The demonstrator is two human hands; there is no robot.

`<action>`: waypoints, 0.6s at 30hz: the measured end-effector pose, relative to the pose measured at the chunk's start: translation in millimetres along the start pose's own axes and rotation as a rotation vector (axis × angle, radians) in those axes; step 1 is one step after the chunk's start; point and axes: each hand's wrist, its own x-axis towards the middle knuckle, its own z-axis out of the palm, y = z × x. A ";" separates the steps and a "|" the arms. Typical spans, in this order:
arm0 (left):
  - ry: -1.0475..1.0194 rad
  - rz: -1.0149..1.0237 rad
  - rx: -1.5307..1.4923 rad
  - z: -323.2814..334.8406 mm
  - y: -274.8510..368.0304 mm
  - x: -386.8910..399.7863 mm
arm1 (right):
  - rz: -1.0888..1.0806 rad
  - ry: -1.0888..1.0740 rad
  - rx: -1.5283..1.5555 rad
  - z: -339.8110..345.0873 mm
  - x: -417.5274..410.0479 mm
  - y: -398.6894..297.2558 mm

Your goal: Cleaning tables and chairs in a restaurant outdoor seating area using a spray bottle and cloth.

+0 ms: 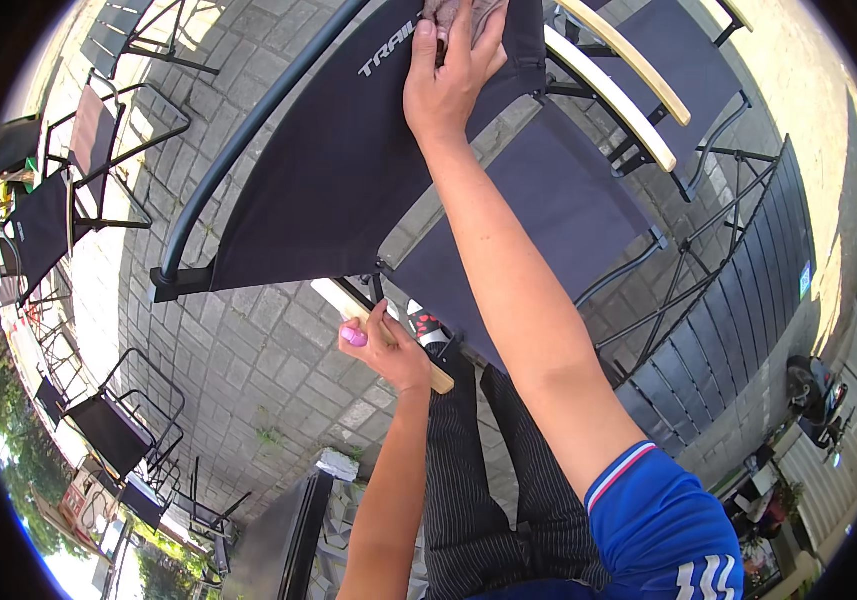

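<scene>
A folding chair with a dark fabric backrest [323,180] and a dark seat [526,195] stands in front of me. My right hand [451,79] presses a crumpled greyish-brown cloth [443,10] against the backrest's upper part, beside printed lettering. The picture's top edge cuts off part of the cloth. Lower down, my left hand [391,349] grips the chair's pale wooden armrest [439,379]. A small pink thing [354,337] shows at this hand's finger; whether it is held or worn cannot be told.
A second wooden-armed chair [687,67] stands beyond the first. At right is a dark slatted folding table [728,337]. More dark chairs [109,427] line the left side on grey paving [248,375]. A dark panel [278,532] lies near my legs; a motorcycle [815,394] is farther right.
</scene>
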 end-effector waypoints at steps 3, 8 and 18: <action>-0.042 0.021 0.054 -0.9 -0.9 -2.3 | 0.065 0.002 0.149 5.5 -45.7 -28.4; -0.041 -0.015 0.001 -3.2 -8.9 0.9 | -0.173 -0.874 0.372 -62.0 -207.3 -44.4; -0.058 -0.010 -0.001 -2.3 -0.4 1.3 | -0.101 0.121 0.021 -45.1 8.7 53.2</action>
